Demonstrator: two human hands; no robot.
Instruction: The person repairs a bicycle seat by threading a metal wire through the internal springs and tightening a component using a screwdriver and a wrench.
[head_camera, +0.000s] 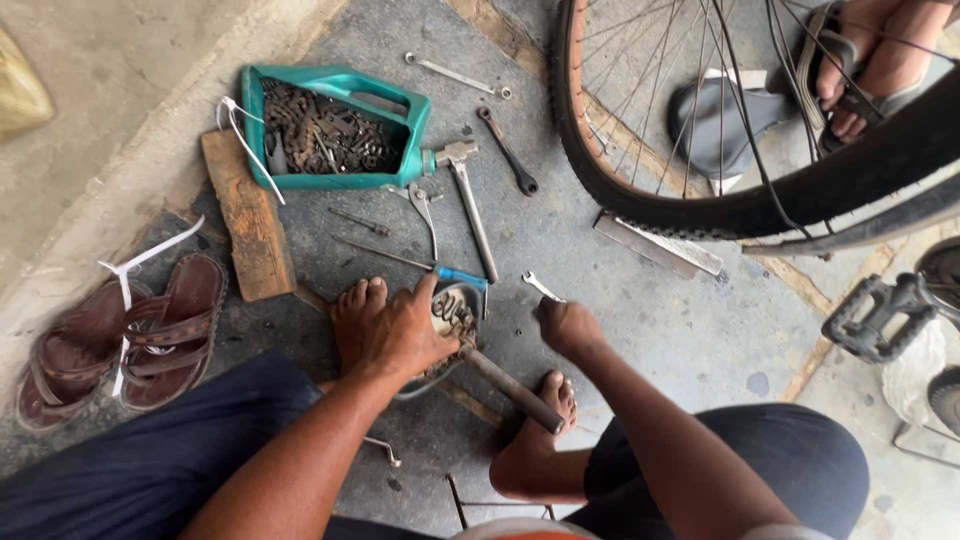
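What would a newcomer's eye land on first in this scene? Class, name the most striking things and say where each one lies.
The big bicycle wheel fills the upper right, tyre down on the concrete floor. At upper left lies a cut-open green jug packed with rusty metal parts. At centre the left hand presses on a small bowl of parts by a bare foot, while the right hand is closed beside it, with tools scattered just above.

The grey concrete floor (620, 300) carries brown sandals (125, 340) at left, a wooden block (248, 230), a green scrap-filled jug (335, 125) and scattered wrenches (508, 150).
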